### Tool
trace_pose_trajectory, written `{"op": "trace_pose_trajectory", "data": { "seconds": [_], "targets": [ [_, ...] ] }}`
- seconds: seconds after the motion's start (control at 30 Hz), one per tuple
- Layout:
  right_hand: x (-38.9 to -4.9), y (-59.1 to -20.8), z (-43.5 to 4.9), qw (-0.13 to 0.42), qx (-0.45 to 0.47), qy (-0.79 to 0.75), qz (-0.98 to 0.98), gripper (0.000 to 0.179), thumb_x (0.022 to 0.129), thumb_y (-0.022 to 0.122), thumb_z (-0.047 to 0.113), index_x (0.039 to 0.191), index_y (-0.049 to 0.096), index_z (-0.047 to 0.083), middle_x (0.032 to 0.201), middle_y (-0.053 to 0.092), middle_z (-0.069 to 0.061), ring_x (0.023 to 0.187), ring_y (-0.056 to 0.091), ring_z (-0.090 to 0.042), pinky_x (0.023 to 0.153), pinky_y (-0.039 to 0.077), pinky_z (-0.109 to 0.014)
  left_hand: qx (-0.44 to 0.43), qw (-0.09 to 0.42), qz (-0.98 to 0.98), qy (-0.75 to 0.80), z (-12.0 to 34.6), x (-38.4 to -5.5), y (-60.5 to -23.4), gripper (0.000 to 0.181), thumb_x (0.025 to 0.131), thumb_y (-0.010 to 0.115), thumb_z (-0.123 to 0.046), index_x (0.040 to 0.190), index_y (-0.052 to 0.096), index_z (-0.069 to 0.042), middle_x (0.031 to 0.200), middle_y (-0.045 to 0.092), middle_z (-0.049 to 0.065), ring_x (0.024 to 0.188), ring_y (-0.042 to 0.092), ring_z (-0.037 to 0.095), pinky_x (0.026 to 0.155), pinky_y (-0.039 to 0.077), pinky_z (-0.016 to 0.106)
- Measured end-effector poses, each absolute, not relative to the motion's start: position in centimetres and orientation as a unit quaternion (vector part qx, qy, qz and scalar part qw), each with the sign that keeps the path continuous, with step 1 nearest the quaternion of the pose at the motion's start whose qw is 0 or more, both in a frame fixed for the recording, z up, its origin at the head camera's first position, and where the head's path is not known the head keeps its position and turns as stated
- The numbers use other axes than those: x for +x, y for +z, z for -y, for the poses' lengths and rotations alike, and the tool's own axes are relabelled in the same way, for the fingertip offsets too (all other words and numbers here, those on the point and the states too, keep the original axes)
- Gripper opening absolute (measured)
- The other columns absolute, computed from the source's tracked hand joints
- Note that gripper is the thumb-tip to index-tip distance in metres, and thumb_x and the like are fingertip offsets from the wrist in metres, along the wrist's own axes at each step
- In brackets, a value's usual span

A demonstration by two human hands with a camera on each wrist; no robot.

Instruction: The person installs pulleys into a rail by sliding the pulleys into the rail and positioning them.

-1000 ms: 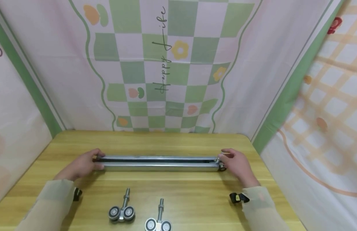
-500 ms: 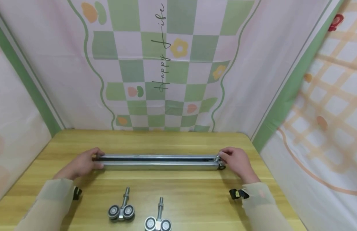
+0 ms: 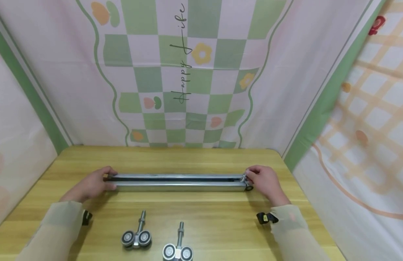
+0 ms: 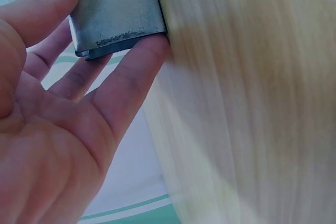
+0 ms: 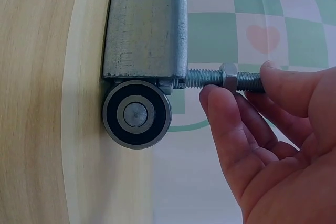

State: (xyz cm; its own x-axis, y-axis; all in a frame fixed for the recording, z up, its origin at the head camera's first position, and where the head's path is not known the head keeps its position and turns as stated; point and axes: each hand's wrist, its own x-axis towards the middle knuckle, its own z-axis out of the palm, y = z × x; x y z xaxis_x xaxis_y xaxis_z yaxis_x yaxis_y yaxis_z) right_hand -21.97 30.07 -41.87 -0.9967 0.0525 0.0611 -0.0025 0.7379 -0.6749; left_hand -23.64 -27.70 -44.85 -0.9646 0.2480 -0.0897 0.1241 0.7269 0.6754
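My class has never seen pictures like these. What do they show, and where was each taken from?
No machine here: a person works bare-handed. The wide picture comes from a camera on the head, the two close-ups from one on each wrist. On the table lies a slotted rail. The left hand holds one end; at the other, the right hand grips the bolt of a roller, one wheel showing just outside the rail. Two more rollers lie nearer the person.
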Motion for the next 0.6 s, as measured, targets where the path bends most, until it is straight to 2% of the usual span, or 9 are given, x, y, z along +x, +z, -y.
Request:
{"op": "trace_pose_trajectory", "data": {
  "seconds": [0.6],
  "targets": [
    [-22.2, -41.9, -28.8, 0.043, -0.008, 0.362, 0.931, 0.023, 0.101, 0.06, 0.021, 0.108, 0.07, 0.003, 0.087, 0.07, -0.004, 0.079, 0.065, -0.018, 0.067, 0.053, -0.034, 0.1, 0.085, -0.926, 0.353, 27.7, -23.6, -44.8, 0.045, 0.085, 0.077, -0.019, 0.123, 0.058, -0.003, 0.129, 0.055, 0.027, 0.12, 0.047, 0.052, 0.094, 0.039, 0.067]
  ]
}}
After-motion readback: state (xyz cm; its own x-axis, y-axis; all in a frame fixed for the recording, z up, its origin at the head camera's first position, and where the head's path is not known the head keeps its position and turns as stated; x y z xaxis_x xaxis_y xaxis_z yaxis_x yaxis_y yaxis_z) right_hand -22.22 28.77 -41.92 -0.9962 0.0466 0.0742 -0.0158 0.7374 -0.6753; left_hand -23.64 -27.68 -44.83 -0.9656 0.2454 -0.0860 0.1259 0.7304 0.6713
